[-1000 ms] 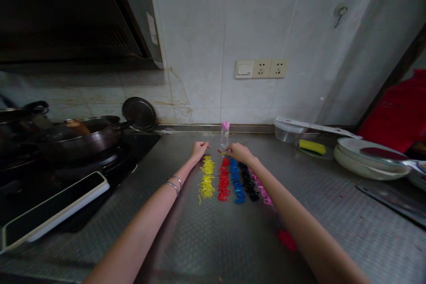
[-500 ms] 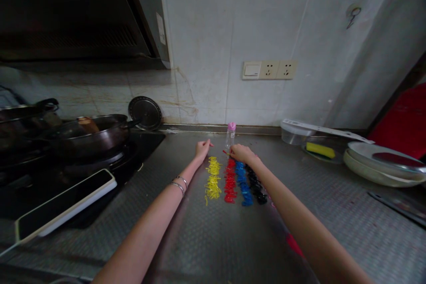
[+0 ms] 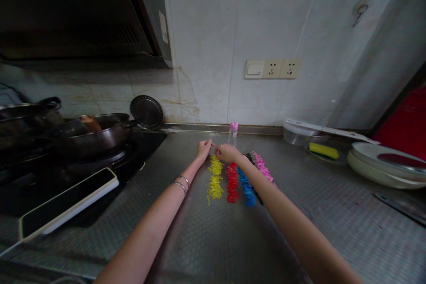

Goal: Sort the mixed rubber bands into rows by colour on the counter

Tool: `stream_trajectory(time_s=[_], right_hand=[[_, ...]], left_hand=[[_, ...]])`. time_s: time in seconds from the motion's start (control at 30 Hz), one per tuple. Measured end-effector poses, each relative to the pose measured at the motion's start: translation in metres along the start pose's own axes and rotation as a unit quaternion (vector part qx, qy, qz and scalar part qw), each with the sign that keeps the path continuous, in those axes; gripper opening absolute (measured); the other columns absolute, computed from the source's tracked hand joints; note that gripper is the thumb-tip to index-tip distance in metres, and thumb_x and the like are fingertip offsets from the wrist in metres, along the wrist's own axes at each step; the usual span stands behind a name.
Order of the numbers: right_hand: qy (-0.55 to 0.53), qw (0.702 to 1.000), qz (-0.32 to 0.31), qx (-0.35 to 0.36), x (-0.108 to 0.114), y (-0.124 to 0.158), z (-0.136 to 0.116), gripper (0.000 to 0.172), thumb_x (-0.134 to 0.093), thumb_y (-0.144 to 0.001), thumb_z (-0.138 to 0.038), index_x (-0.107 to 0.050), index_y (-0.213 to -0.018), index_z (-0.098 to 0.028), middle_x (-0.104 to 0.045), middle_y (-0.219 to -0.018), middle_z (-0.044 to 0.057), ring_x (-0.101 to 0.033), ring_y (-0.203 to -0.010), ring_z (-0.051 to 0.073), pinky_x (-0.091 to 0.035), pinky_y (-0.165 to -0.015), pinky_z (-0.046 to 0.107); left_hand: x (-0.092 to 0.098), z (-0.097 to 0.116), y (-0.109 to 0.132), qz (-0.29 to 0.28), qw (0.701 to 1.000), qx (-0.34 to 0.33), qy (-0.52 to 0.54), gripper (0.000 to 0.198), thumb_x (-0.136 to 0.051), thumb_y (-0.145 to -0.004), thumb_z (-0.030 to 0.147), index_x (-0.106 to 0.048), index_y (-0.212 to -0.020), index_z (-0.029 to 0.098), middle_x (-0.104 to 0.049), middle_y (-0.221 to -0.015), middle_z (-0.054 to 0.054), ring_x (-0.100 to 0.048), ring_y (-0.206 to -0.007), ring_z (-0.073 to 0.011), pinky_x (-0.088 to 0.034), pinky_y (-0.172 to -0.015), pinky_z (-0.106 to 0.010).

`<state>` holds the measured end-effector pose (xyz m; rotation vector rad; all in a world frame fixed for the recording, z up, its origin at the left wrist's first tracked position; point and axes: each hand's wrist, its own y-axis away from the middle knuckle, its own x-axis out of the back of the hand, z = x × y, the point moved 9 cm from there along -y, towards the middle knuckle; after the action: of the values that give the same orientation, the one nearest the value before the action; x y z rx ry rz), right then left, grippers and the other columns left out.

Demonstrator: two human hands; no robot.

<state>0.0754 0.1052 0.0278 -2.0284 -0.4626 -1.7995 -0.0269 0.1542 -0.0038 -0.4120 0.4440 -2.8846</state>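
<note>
Small loops that look like rubber bands lie in rows on the steel counter: a yellow row [image 3: 215, 182], a red row [image 3: 232, 184], a blue row [image 3: 246, 188], a black row [image 3: 248, 157] mostly under my right forearm, and a pink row [image 3: 262, 166]. My left hand [image 3: 203, 149] rests closed just beyond the yellow row, its thumb and finger pinched together. Reaching across from the right, my right hand [image 3: 228, 153] is closed with its fingertips at those of the left. Whatever sits between the fingers is too small to make out. Behind my right hand stands a clear bottle with a pink cap [image 3: 234, 126].
At the left, a phone-like white-edged slab [image 3: 69, 204] lies by the stove, where a pan [image 3: 93, 135] stands. A round dark lid [image 3: 147, 112] leans on the wall. To the right are a plastic container [image 3: 296, 135], a yellow sponge [image 3: 323, 150] and stacked dishes [image 3: 382, 171].
My right hand has moved left, from above the red and blue rows to my left hand's fingertips. The pink row has come into view. My left hand has stayed in place.
</note>
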Motion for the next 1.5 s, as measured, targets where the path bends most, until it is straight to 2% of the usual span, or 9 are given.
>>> stream_trajectory(time_s=[0.1, 0.27, 0.37, 0.53, 1.0, 1.2, 1.5], right_hand=[[-0.010, 1.000, 0.020, -0.002, 0.005, 0.004, 0.015, 0.027, -0.046, -0.078, -0.029, -0.062, -0.100, -0.024, -0.065, -0.092, 0.005, -0.060, -0.083, 0.017, -0.041, -0.067, 0.021], [0.001, 0.995, 0.039, -0.092, 0.011, 0.021, 0.063, 0.027, -0.044, -0.080, -0.032, -0.062, -0.098, -0.024, -0.065, -0.094, 0.007, -0.059, -0.087, 0.018, -0.042, -0.071, 0.024], [0.024, 0.993, 0.026, -0.114, 0.005, 0.027, 0.076, 0.028, -0.044, -0.080, -0.031, -0.062, -0.100, -0.024, -0.064, -0.096, 0.009, -0.058, -0.089, 0.020, -0.042, -0.073, 0.027], [0.037, 0.993, 0.030, -0.105, -0.001, 0.026, 0.072, 0.028, -0.043, -0.081, -0.031, -0.062, -0.101, -0.025, -0.064, -0.097, 0.009, -0.059, -0.090, 0.022, -0.043, -0.074, 0.030], [0.066, 0.992, 0.028, -0.105, -0.001, 0.018, 0.062, 0.032, -0.036, -0.084, -0.027, -0.062, -0.096, -0.014, -0.062, -0.098, 0.017, -0.058, -0.092, 0.023, -0.043, -0.078, 0.031], [0.041, 0.996, 0.032, -0.074, 0.007, 0.026, 0.065, 0.028, -0.042, -0.080, -0.028, -0.063, -0.098, -0.021, -0.063, -0.098, 0.011, -0.058, -0.091, 0.023, -0.043, -0.076, 0.030], [0.017, 0.999, 0.000, -0.044, 0.002, 0.042, 0.068, 0.024, -0.049, -0.073, -0.025, -0.066, -0.090, -0.025, -0.065, -0.092, 0.006, -0.060, -0.085, 0.020, -0.043, -0.069, 0.026]], left_hand=[[0.001, 0.002, 0.001, 0.003, 1.000, -0.005, -0.009, 0.043, -0.039, -0.075, 0.042, -0.064, -0.063, 0.010, -0.042, -0.042, 0.002, -0.039, -0.043, -0.0080, -0.028, -0.046, -0.020], [0.001, 0.005, 0.002, 0.012, 1.000, -0.008, -0.013, 0.039, -0.040, -0.074, 0.040, -0.063, -0.059, 0.012, -0.045, -0.042, 0.001, -0.041, -0.045, -0.0087, -0.029, -0.048, -0.021], [0.000, 0.004, 0.002, 0.008, 1.000, -0.005, -0.007, 0.039, -0.041, -0.074, 0.040, -0.062, -0.058, 0.012, -0.041, -0.040, 0.003, -0.037, -0.042, -0.0079, -0.027, -0.047, -0.022], [-0.002, 0.005, 0.002, 0.000, 1.000, -0.003, -0.001, 0.038, -0.041, -0.074, 0.040, -0.061, -0.058, 0.012, -0.037, -0.040, 0.004, -0.034, -0.041, -0.0070, -0.026, -0.045, -0.021], [-0.006, -0.003, -0.003, -0.001, 1.000, -0.002, 0.008, 0.038, -0.043, -0.072, 0.041, -0.061, -0.056, 0.012, -0.034, -0.040, 0.004, -0.030, -0.041, -0.0066, -0.022, -0.044, -0.021], [-0.005, -0.004, -0.003, 0.001, 1.000, -0.002, 0.012, 0.037, -0.043, -0.072, 0.041, -0.061, -0.056, 0.012, -0.036, -0.041, 0.003, -0.032, -0.042, -0.0069, -0.022, -0.044, -0.021], [-0.004, 0.000, -0.001, 0.004, 1.000, -0.007, 0.005, 0.035, -0.044, -0.071, 0.039, -0.061, -0.055, 0.012, -0.036, -0.040, 0.004, -0.033, -0.041, -0.0075, -0.023, -0.045, -0.022]])
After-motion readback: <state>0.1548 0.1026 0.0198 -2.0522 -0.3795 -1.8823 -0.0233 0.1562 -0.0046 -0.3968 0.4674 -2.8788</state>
